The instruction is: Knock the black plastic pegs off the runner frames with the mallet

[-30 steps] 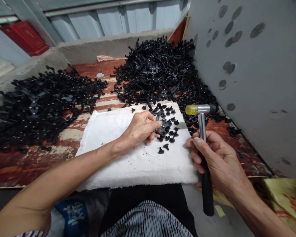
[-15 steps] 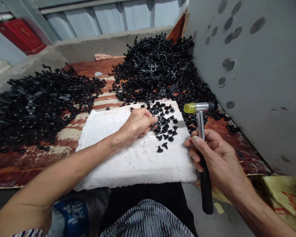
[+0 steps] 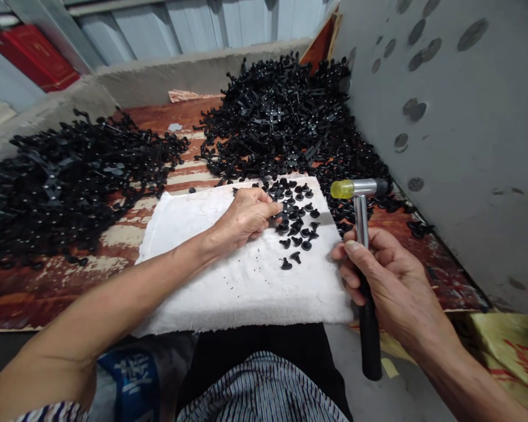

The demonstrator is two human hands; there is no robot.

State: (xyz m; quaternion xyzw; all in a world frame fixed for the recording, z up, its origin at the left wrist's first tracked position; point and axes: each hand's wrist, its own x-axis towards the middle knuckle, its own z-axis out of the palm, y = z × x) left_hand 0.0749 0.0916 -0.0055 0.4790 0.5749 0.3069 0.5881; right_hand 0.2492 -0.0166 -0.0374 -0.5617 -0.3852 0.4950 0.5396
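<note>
Little has shifted in the last second: the left hand (image 3: 245, 218) has drawn back slightly toward 11 o'clock on the pad, and the hammer (image 3: 361, 217) stays raised in about the same spot.

Seen from the person's own head, a white padded cloth (image 3: 246, 287) lies on a worn red wooden desk (image 3: 48, 287). The left hand rests knuckles up near the middle of the cloth. Its fingers are bunched together, with the tips down on the edge of a cluster of small black plastic pieces (image 3: 300, 227). Whether a piece is pinched between them cannot be told. The cluster spreads over the cloth's 1 to 2 o'clock corner, and a few stray pieces sit just toward 6 o'clock of it.

At 3 o'clock of the cloth, just past its edge, the right hand (image 3: 389, 281) is clamped around the hammer's shaft where metal meets black grip. The hammer stands nearly upright, its chrome head above the hand. The head's yellow face points toward 9 o'clock, over the cloth's right edge.

A big heap of black plastic sprues (image 3: 281, 111) fills the desk at 12 o'clock, touching the cloth's far edge. A second heap (image 3: 66, 181) lies at 9 to 10 o'clock, apart from the cloth. A grey spotted wall (image 3: 457, 152) rises at 3 o'clock. Striped clothing (image 3: 264, 392) shows at 6 o'clock.
</note>
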